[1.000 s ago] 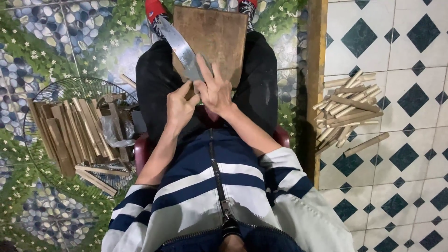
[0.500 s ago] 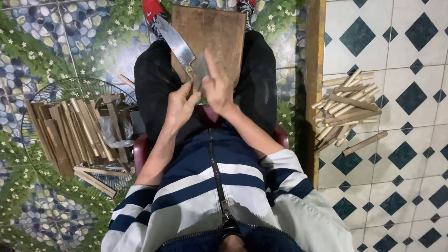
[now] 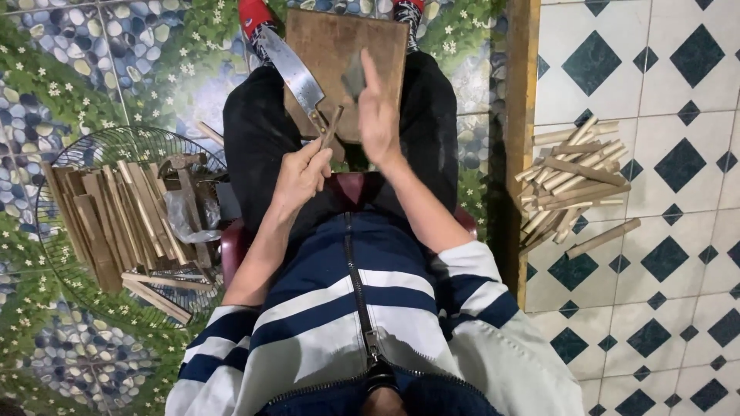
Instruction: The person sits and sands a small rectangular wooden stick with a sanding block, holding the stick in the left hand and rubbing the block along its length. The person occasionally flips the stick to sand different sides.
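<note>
Wooden and worn brown, the board (image 3: 370, 46) is lying across my lap, reaching out toward my feet. I am looking straight down at it. My left hand (image 3: 301, 173) is curling shut around the handle of the big knife (image 3: 297, 77), whose steel blade is slanting up and to the left over the board's near corner. A thin dark bamboo strip (image 3: 333, 125) is showing just above that fist, beside the blade's heel; I cannot tell which fingers are pinching it. My right hand (image 3: 378, 115) is stretching forward over the board with fingers nearly straight, pressing a small grey piece (image 3: 354, 75) against the wood.

Under me the floor is changing pattern: to my left, tiles printed with pebbles, leaves and small white flowers; to my right, past a yellow-brown strip (image 3: 524, 115), white tiles with dark green diamonds. A round wire fan guard (image 3: 85, 150) is lying on the left, holding a stack of split bamboo slats (image 3: 116, 216). A loose heap of cut bamboo sticks (image 3: 574, 173) is lying on the white tiles, well apart from my hands.
</note>
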